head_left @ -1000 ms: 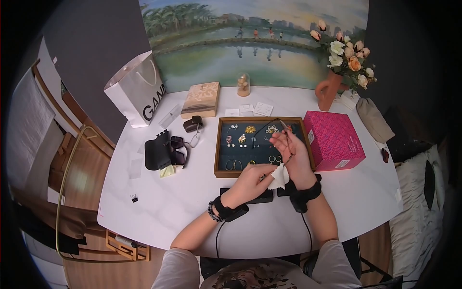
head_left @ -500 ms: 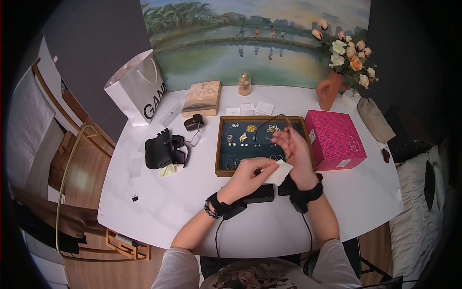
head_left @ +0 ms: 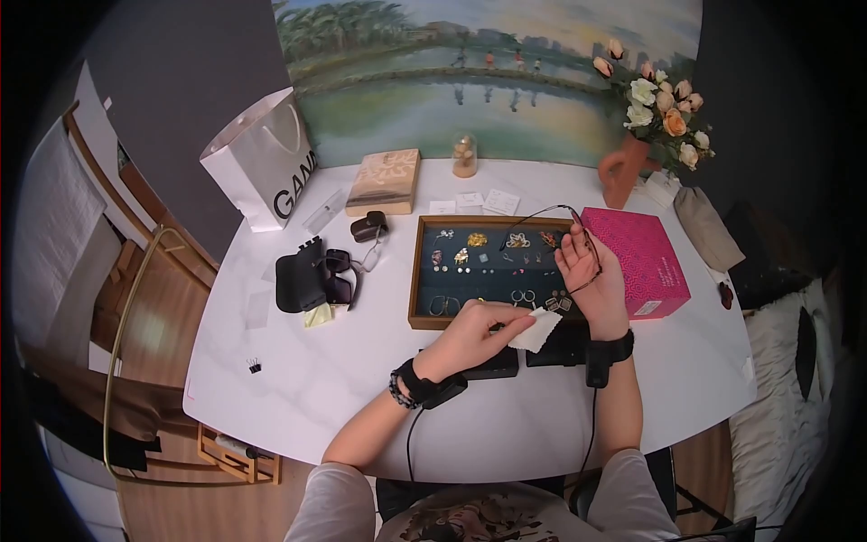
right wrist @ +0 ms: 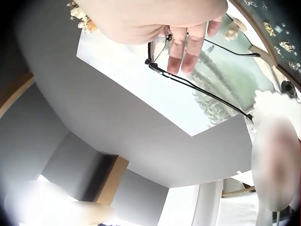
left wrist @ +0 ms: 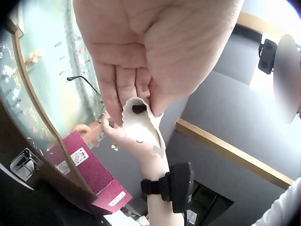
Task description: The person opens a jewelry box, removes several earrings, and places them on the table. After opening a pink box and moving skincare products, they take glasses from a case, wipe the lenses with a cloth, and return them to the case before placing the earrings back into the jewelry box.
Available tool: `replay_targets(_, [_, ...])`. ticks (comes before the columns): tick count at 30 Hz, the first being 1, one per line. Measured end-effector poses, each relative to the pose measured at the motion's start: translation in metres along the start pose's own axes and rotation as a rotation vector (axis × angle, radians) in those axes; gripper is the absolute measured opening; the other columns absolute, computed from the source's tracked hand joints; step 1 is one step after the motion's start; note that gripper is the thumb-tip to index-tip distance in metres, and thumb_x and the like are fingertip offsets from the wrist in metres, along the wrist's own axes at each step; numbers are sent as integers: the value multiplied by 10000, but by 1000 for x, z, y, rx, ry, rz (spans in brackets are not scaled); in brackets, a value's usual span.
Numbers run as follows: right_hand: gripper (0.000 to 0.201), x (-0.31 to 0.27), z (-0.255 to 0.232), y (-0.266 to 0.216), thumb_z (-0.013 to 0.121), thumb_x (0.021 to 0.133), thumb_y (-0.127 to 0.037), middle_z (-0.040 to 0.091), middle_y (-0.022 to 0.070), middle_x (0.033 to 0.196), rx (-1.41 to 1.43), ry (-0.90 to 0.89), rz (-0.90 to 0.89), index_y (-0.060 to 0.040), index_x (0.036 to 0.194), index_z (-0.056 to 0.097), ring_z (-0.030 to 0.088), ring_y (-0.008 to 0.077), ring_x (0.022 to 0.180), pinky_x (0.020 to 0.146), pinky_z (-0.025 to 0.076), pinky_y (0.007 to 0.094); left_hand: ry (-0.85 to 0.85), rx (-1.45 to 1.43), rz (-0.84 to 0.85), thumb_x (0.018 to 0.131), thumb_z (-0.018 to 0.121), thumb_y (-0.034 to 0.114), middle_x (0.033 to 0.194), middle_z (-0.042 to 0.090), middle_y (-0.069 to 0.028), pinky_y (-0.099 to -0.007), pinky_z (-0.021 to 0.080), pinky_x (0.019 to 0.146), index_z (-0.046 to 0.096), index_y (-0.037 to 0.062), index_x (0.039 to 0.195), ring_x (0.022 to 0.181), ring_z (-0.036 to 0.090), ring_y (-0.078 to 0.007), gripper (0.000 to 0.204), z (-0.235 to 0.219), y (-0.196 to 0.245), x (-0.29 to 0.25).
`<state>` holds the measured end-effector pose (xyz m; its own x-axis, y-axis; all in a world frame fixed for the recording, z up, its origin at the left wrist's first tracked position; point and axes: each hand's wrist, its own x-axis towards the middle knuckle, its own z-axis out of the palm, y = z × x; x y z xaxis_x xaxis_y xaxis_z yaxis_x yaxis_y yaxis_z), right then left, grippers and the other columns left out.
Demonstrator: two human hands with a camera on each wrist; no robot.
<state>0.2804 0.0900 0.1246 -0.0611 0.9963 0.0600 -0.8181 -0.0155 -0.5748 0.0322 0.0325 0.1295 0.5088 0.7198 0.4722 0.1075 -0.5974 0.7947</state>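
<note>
In the head view my left hand (head_left: 474, 334) pinches a white cleaning cloth (head_left: 535, 330) with zigzag edges between thumb and fingers, just over the front edge of the jewelry tray (head_left: 417, 271). The left wrist view shows the cloth folded, with a small dark spot inside the fold. My right hand (head_left: 591, 280), palm turned up, holds thin black-framed eyeglasses (right wrist: 202, 89) above the tray's right side. Both temples stretch out from that hand, one of them ending close to the cloth in the right wrist view. The palm hides part of the frame.
A pink patterned box (head_left: 637, 257) stands right of the tray. Farther left lie sunglasses (head_left: 340, 287), a black case (head_left: 300, 280), a brown case (head_left: 368, 226) and a binder clip (head_left: 255, 365). A paper bag (head_left: 257, 163), a beige box (head_left: 384, 181) and a flower vase (head_left: 623, 172) stand behind.
My right hand has moved right with the eyeglasses, away from my left hand, and its wrist has turned. The left hand stays nearly in place, still pinching the cloth.
</note>
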Motion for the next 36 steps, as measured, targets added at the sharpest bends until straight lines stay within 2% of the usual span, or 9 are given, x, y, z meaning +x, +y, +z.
replay_targets(6, [210,0,2,29,534,1091,-245,705,72,1158,-42,-27,34,-70,1153,632,664,215,1093,1004,505,357,24,-81,-75,1000,693,138,837,738,-169,-306,518,625,745,-42,1071,657,671,-192,200,-5,0,1])
replay_targets(12, [230,-18,40,68,500,1112,-246,704,130,1106,-230,-56,169,-40,1162,588,675,260,1040,977,530,348,6,-131,-121,1007,695,133,878,777,-118,-260,520,664,759,-35,1108,746,689,-104,207,-2,2,-2])
replay_targets(15, [227,-11,29,58,500,1109,-233,704,108,1118,-148,-24,108,-40,1167,605,664,238,1055,971,529,350,4,-92,-90,1006,700,144,850,767,-120,-270,513,653,762,-29,1107,724,675,-102,210,1,3,-1])
replay_targets(17, [224,-5,15,38,503,1107,-228,704,85,1122,-76,-41,100,-43,1167,615,660,221,1060,973,526,352,-7,-44,6,1003,693,142,770,705,-193,-306,453,548,753,-30,1085,560,584,-169,200,4,-6,-2])
replay_targets(22, [210,-4,10,0,516,1095,-213,719,18,1135,53,-7,0,-68,1153,657,662,176,1051,995,512,365,-100,-26,-127,1005,705,156,752,711,-138,-276,475,603,756,-24,1123,628,577,-99,221,-3,-5,0])
replay_targets(31, [212,-5,14,-10,519,1090,-223,720,35,1055,135,-68,-51,-64,1105,659,672,189,996,989,510,368,-229,122,-227,1012,693,155,740,699,-111,-254,472,619,748,-54,1077,675,547,-53,226,-48,-22,2])
replay_targets(34, [231,-3,20,0,493,1101,-234,682,45,886,-63,-133,38,-53,1118,635,664,180,835,947,514,353,134,25,-277,1026,689,182,856,721,-25,-230,490,693,738,-80,1070,768,583,-48,270,-47,-30,2])
replay_targets(35, [231,-5,23,2,493,1101,-234,682,45,886,-61,-131,37,-53,1118,635,664,180,835,947,514,353,132,25,-278,1026,689,182,856,721,-25,-230,490,693,738,-80,1070,768,583,-48,270,-47,-34,3])
replay_targets(36, [243,-9,27,4,478,1107,-243,643,45,797,-138,-218,121,-47,1121,621,636,174,748,921,515,342,345,15,-238,1026,685,183,805,706,-22,-237,478,654,731,-82,1068,735,569,-44,272,-48,-39,4])
